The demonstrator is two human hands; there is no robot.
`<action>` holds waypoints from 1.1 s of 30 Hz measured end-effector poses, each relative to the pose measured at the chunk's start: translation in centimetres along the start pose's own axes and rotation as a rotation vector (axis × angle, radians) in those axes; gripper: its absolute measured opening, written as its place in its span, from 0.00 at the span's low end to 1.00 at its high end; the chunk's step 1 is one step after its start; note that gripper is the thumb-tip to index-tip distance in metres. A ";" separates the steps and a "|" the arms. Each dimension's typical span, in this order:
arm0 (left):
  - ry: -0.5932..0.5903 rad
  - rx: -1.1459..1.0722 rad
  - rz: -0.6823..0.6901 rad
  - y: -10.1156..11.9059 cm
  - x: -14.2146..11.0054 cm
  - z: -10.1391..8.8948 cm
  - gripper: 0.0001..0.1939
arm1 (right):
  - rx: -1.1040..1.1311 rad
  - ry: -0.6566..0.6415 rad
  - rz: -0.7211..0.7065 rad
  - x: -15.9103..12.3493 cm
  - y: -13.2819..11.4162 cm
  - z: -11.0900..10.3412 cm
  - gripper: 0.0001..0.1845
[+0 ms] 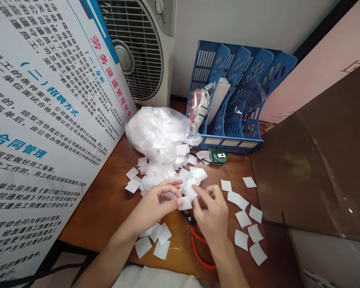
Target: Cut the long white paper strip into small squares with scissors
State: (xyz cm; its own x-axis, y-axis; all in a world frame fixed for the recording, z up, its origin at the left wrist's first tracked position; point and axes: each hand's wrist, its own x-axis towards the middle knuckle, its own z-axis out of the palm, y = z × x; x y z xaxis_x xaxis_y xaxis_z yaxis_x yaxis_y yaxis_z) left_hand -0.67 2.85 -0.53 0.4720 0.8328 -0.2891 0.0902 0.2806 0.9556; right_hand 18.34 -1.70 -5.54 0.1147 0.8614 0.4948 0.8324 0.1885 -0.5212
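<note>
My left hand pinches a small thin white square between thumb and fingers, above the table. Close by on the right, my right hand has its fingers bent and apart, the index fingertip at the white pieces just behind; nothing shows clearly held in it. Beyond both hands, a heap of white squares spills from a clear plastic bag. Scissors with red handles lie beneath my right hand, their blades mostly hidden. Whether the squares are paper or thin foam I cannot tell.
Loose squares lie at the right and at front left on the wooden table. A green tape measure sits before a blue file rack. A printed board leans at left, with a fan behind.
</note>
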 end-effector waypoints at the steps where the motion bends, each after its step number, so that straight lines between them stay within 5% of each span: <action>1: -0.003 -0.007 -0.009 -0.1 0.1 0.3 0.08 | -0.007 0.032 -0.007 -0.4 0.1 -0.1 0.16; 8: -0.123 -0.209 -0.036 0.2 0.8 1.6 0.07 | 0.106 0.159 -0.076 -2.0 0.1 -0.5 0.20; 14: -0.107 -0.317 -0.015 0.0 0.9 3.3 0.08 | 0.202 0.253 0.014 -2.1 -0.5 -1.0 0.29; 22: -0.092 -0.494 -0.059 -0.5 0.6 4.8 0.11 | 0.233 0.245 0.157 -3.4 -1.2 -0.9 0.28; 28: -0.181 -0.881 -0.258 -0.7 0.8 4.9 0.11 | 0.187 0.265 0.079 -2.8 -0.9 -0.6 0.31; 33: -0.196 -0.897 -0.208 -0.8 0.5 4.8 0.11 | 0.134 0.254 -0.017 -3.0 -0.9 -0.7 0.37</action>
State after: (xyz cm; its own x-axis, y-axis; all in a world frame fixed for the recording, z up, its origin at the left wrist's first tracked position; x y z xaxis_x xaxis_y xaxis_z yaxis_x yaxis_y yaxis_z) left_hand 3.76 0.75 -1.20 0.6685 0.6529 -0.3561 -0.4818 0.7450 0.4614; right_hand 17.62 -4.79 -6.05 0.2474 0.7148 0.6541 0.7584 0.2773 -0.5899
